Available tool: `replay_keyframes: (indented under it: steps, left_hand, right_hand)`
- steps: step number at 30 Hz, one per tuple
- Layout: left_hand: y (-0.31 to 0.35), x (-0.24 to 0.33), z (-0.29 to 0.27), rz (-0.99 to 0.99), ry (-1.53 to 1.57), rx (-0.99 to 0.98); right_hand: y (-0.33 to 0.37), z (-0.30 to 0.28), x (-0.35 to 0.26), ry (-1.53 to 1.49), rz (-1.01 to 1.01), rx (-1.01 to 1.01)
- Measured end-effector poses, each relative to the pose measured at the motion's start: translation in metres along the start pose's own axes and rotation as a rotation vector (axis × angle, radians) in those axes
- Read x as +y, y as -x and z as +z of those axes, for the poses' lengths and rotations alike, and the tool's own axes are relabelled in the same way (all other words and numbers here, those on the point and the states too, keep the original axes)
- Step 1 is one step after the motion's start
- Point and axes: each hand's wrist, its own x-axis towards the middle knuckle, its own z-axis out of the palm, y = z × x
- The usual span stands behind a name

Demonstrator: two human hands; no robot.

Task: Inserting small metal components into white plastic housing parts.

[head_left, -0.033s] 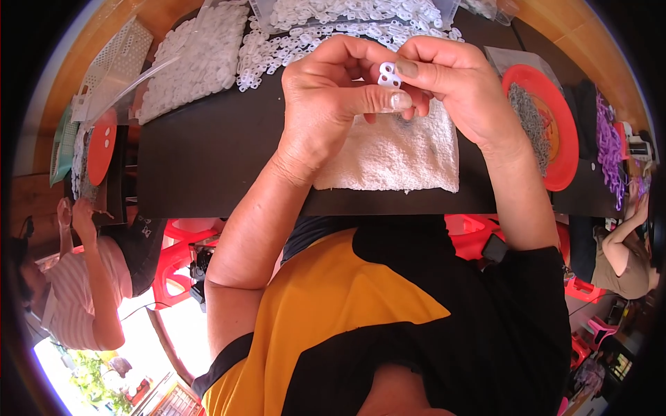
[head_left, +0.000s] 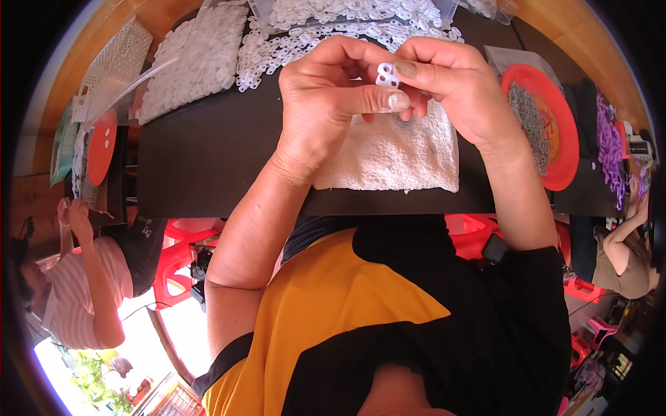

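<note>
A small white plastic piece with several round holes [head_left: 387,75] is pinched between my two hands, above the far part of a white towel [head_left: 395,159]. My left hand [head_left: 333,83] grips it from below and the left, its thumb along the lower edge. From the right, my right hand [head_left: 447,80] presses it with thumb and curled fingers. The fingertips behind the piece are mostly hidden. Just beyond my hands, many similar white pieces [head_left: 277,52] lie loose on the dark table [head_left: 208,163].
A clear bag packed with white pieces [head_left: 191,59] lies back left. At the right, a red tray [head_left: 565,139] holds small grey metal parts [head_left: 528,121]; purple strips [head_left: 609,152] lie beyond it. Other people sit at far left, with raised hands [head_left: 75,215], and far right.
My hands and the white piece have shifted very slightly left. The hands of the person at far left have come closer together.
</note>
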Motion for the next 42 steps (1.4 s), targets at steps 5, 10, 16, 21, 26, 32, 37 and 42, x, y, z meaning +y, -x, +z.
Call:
replay_keyframes:
  steps: [5,10,16,21,26,32,37,42]
  left_hand:
    - [-0.001,-0.003,-0.004,0.048,-0.014,-0.002]
    - [0.001,0.002,0.004,0.008,0.001,-0.003]
    - [0.004,0.002,0.004,0.015,-0.026,-0.002]
    - [0.007,0.006,0.007,0.029,0.029,-0.029]
    - [0.007,0.001,0.005,0.104,0.136,-0.082]
    - [0.008,-0.003,0.009,0.069,0.142,-0.034]
    - [0.008,-0.001,0.015,0.118,0.088,-0.013]
    - [0.009,0.001,0.010,0.121,0.083,-0.089]
  right_hand:
    - [0.002,0.009,0.006,-0.161,0.034,0.037]
    - [0.004,0.006,0.006,-0.172,-0.001,0.032]
    - [0.006,0.007,0.006,-0.193,-0.023,0.021]
    - [0.006,0.007,0.007,-0.235,-0.001,-0.007]
    - [0.004,0.008,0.009,-0.298,-0.035,-0.072]
    - [0.003,0.006,0.012,-0.309,-0.003,-0.051]
    - [0.001,0.000,0.011,-0.255,-0.038,-0.040]
    - [0.003,-0.002,0.008,-0.195,-0.050,-0.091]
